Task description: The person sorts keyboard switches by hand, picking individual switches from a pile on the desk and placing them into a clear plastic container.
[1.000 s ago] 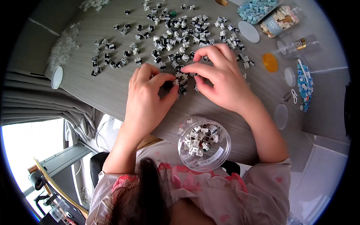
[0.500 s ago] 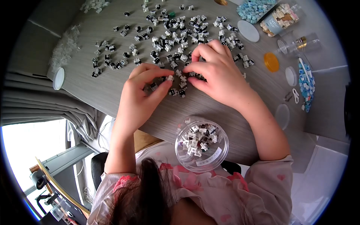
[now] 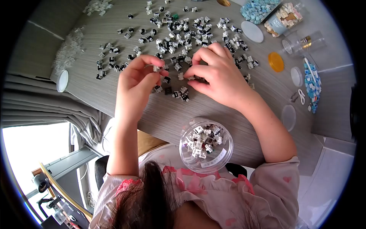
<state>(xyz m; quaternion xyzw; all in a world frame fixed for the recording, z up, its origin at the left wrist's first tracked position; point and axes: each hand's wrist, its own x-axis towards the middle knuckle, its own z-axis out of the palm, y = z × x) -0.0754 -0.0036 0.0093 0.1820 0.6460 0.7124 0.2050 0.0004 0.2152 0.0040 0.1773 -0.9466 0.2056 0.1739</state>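
Observation:
Many small black and white switches (image 3: 202, 28) lie scattered over the grey table (image 3: 160, 114). My left hand (image 3: 135, 86) is closed, pinching a small whitish switch (image 3: 157, 69) between thumb and fingertips above the table. My right hand (image 3: 219, 74) rests over the near part of the scatter, its fingers curved and apart, fingertips beside a pale switch (image 3: 180, 76); no held piece can be made out. Several switches (image 3: 181, 93) lie just below, between the hands. A round clear tub (image 3: 206, 147) with more switches inside stands at the table's front edge.
Clear pieces (image 3: 68, 49) are heaped at the left near a round lid (image 3: 62, 81). On the right are an orange lid (image 3: 276, 62), a white lid (image 3: 252, 31), a jar of pale pieces (image 3: 284, 21), blue pieces (image 3: 312, 86) and a clear jar (image 3: 310, 42).
My left hand has moved left and slightly up, away from the near cluster, with a small switch in its fingertips. My right hand has shifted only slightly.

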